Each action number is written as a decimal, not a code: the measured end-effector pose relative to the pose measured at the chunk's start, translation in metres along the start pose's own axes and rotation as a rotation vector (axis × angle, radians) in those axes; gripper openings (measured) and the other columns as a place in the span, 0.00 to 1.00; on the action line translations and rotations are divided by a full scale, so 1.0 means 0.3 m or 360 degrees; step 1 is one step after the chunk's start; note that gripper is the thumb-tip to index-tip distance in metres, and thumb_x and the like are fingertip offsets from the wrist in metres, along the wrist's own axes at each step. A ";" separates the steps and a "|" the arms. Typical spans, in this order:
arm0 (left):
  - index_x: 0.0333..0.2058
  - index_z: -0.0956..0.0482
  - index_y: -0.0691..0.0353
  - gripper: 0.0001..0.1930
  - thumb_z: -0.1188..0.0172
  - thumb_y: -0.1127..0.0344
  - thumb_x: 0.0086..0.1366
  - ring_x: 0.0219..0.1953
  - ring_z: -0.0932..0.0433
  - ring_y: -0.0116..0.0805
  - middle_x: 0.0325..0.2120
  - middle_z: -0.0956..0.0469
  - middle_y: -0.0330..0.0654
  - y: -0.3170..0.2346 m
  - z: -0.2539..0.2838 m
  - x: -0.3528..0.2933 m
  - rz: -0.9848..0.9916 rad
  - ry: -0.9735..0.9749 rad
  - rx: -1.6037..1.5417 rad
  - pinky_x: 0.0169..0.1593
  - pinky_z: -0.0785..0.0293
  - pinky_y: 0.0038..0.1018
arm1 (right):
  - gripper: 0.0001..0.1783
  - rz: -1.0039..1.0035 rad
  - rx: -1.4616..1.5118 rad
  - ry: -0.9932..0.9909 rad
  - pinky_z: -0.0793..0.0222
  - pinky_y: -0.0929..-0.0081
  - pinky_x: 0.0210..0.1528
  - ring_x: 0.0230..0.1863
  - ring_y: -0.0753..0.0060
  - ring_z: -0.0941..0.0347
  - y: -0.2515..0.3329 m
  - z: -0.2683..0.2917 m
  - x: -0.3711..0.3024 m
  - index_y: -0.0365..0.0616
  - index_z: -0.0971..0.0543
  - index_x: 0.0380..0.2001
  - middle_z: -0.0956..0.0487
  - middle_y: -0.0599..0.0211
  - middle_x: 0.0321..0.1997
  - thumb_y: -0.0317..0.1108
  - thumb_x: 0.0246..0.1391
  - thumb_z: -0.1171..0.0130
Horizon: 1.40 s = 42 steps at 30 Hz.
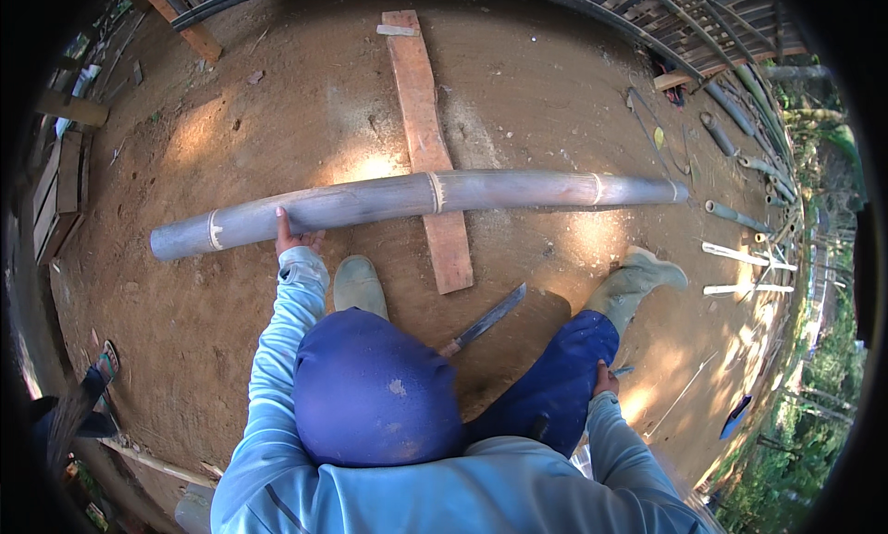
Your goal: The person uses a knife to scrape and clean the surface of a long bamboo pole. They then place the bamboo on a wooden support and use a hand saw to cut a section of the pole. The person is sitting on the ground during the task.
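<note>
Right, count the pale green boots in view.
2: the left boot, left of the plank, and the right boot, right of the machete. No others show.

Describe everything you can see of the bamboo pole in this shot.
The bamboo pole is long and thick, grey with a bluish tint, and smooth-looking, with pale, ragged rings at joints near its left end, near the middle and toward the right. It lies crosswise over a reddish-brown plank. The person's left hand touches its near side, left of the plank, thumb on the surface. Whether its ends touch the ground is unclear.
</note>
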<state>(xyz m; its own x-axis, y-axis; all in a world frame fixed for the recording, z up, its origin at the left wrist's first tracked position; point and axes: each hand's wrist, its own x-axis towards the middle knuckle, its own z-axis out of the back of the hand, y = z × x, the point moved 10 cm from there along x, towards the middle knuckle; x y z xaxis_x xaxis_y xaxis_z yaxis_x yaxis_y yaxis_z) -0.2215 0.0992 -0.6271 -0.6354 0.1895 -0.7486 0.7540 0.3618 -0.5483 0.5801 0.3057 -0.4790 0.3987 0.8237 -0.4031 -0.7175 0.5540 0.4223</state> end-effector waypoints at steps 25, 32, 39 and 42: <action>0.60 0.40 0.61 0.49 0.31 0.37 0.48 0.56 0.32 0.52 0.56 0.34 0.51 0.020 0.003 -0.112 0.0007 -0.0100 0.0061 0.56 0.34 0.52 | 0.22 0.1001 -0.0674 -0.0406 0.31 0.61 0.42 0.36 0.53 0.29 0.592 -0.073 -0.105 0.39 0.24 0.37 0.26 0.54 0.38 0.42 0.42 0.30; 0.60 0.38 0.56 0.48 0.32 0.34 0.47 0.59 0.35 0.51 0.58 0.35 0.47 -0.036 0.051 -0.087 -0.0016 -0.0186 0.0208 0.56 0.34 0.47 | 0.54 -0.0176 0.0779 0.0690 0.34 0.50 0.57 0.64 0.52 0.40 0.874 -0.654 0.044 0.49 0.47 0.67 0.42 0.50 0.67 0.61 0.44 0.33; 0.53 0.30 0.47 0.36 0.32 0.40 0.48 0.57 0.33 0.41 0.53 0.30 0.35 -0.052 0.101 -0.071 0.0039 -0.0103 0.0268 0.59 0.39 0.45 | 0.46 -0.0610 0.1644 0.0572 0.32 0.49 0.52 0.52 0.57 0.31 0.959 -1.098 0.230 0.54 0.30 0.53 0.26 0.65 0.52 0.71 0.35 0.34; 0.53 0.31 0.47 0.35 0.32 0.40 0.49 0.57 0.33 0.41 0.54 0.31 0.34 -0.036 0.150 -0.021 0.0140 0.0089 0.0157 0.60 0.41 0.49 | 0.37 -0.0548 0.1899 0.0652 0.30 0.52 0.49 0.47 0.58 0.27 0.959 -1.143 0.292 0.53 0.28 0.50 0.23 0.66 0.47 0.60 0.40 0.31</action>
<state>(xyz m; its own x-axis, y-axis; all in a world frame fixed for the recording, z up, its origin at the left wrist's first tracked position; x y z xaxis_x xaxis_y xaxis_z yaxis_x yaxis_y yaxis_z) -0.2182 0.0531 -0.6333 -0.5723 0.2684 -0.7749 0.8182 0.2504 -0.5176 0.2128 0.4958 -0.6711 0.1055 0.6401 -0.7610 0.4152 0.6670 0.6186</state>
